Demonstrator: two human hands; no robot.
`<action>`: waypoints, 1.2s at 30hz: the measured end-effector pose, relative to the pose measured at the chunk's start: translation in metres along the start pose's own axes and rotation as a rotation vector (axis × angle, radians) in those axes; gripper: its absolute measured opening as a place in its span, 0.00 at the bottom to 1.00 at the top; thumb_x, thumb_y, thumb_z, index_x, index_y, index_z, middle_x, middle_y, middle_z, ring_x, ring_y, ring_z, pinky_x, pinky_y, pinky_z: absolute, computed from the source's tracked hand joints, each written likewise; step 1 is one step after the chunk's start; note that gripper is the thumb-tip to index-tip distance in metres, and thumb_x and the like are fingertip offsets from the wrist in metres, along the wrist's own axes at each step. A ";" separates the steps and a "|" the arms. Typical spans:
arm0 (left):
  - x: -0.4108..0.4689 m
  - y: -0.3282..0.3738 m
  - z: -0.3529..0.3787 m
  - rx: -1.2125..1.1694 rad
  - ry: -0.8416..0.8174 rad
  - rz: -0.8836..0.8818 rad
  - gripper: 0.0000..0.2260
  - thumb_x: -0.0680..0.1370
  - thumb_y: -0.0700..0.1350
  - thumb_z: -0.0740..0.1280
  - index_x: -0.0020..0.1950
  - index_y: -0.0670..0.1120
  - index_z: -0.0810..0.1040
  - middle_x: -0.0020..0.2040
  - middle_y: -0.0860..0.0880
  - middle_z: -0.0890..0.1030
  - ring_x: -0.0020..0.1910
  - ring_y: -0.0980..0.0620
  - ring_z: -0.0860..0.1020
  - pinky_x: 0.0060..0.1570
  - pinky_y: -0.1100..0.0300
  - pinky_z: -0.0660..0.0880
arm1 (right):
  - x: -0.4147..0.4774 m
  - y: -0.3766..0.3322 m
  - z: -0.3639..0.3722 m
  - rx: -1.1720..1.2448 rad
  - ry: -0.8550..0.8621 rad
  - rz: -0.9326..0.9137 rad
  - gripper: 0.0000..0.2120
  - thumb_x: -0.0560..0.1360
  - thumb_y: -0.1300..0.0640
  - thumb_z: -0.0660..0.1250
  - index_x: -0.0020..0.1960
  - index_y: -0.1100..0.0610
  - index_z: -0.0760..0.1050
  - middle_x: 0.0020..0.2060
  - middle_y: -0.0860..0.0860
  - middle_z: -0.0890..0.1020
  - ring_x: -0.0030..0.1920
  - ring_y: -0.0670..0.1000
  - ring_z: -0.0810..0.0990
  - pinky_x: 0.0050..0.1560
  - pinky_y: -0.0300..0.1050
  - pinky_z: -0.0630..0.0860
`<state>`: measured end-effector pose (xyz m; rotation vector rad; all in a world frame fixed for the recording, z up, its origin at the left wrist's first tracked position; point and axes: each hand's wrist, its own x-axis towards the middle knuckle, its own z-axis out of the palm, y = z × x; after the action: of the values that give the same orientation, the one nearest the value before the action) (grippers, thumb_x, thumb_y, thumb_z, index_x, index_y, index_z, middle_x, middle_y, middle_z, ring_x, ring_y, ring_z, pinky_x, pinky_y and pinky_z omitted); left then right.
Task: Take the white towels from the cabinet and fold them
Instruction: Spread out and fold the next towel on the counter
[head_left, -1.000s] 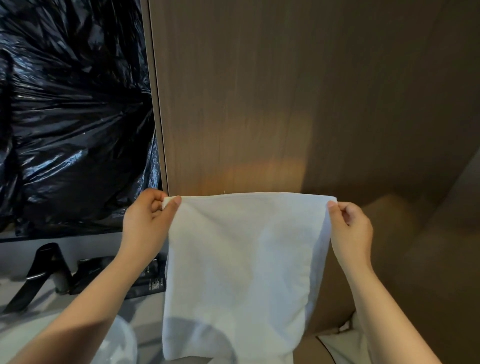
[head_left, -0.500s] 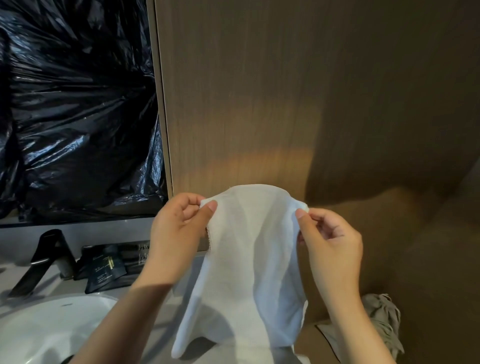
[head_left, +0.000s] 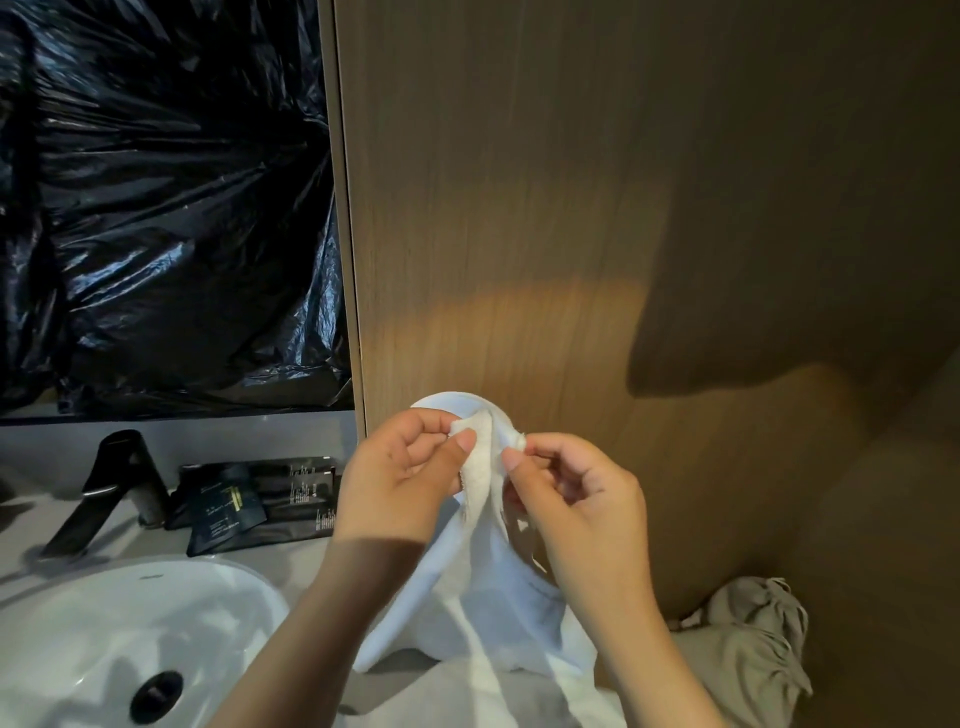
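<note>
A black plastic sheet (head_left: 156, 208) hangs in the upper left. Below it stand a black tap (head_left: 119, 478) and a white sink (head_left: 78, 649), with black packets (head_left: 249, 499) just beside the tap.

In the low middle of the frame, the left hand (head_left: 395, 488) pinches one top corner of the white towel (head_left: 483, 597) between thumb and finger. The right hand (head_left: 576, 514) pinches the other top corner. The two corners are very close, almost touching, in front of the wood wall (head_left: 571, 208). The towel hangs down from the hands in two halves, and its low end reaches the counter. A grey bag (head_left: 753, 649) lies at the lower right.

So this towel is out of the cabinet, and its first fold looks nearly made. More folds seem to be left. No folded towel shows anywhere, and no cabinet shelf shows either.
</note>
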<state>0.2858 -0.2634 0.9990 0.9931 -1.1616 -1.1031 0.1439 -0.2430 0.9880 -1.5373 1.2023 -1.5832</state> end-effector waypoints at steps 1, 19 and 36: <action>-0.001 0.000 -0.001 -0.014 -0.006 -0.010 0.03 0.77 0.38 0.68 0.48 0.39 0.79 0.38 0.42 0.84 0.36 0.49 0.82 0.40 0.62 0.79 | 0.000 0.000 -0.001 -0.004 -0.030 0.008 0.10 0.70 0.42 0.69 0.46 0.46 0.82 0.37 0.47 0.84 0.38 0.50 0.83 0.37 0.39 0.81; -0.006 0.011 -0.009 -0.226 -0.159 0.002 0.12 0.71 0.42 0.66 0.51 0.37 0.78 0.43 0.40 0.85 0.42 0.47 0.84 0.41 0.63 0.80 | 0.042 -0.011 -0.017 -0.269 -0.247 -0.280 0.09 0.72 0.53 0.74 0.52 0.47 0.83 0.40 0.44 0.77 0.43 0.50 0.78 0.42 0.35 0.74; 0.011 0.045 -0.009 -0.058 -0.172 0.155 0.11 0.74 0.45 0.67 0.53 0.42 0.80 0.36 0.48 0.84 0.32 0.57 0.80 0.33 0.68 0.74 | 0.063 -0.039 -0.005 -0.278 -0.129 -0.375 0.07 0.74 0.45 0.68 0.45 0.47 0.74 0.43 0.40 0.77 0.50 0.49 0.77 0.45 0.33 0.73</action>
<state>0.3010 -0.2659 1.0437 0.7617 -1.3145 -1.1068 0.1371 -0.2831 1.0495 -2.1123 1.1462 -1.5596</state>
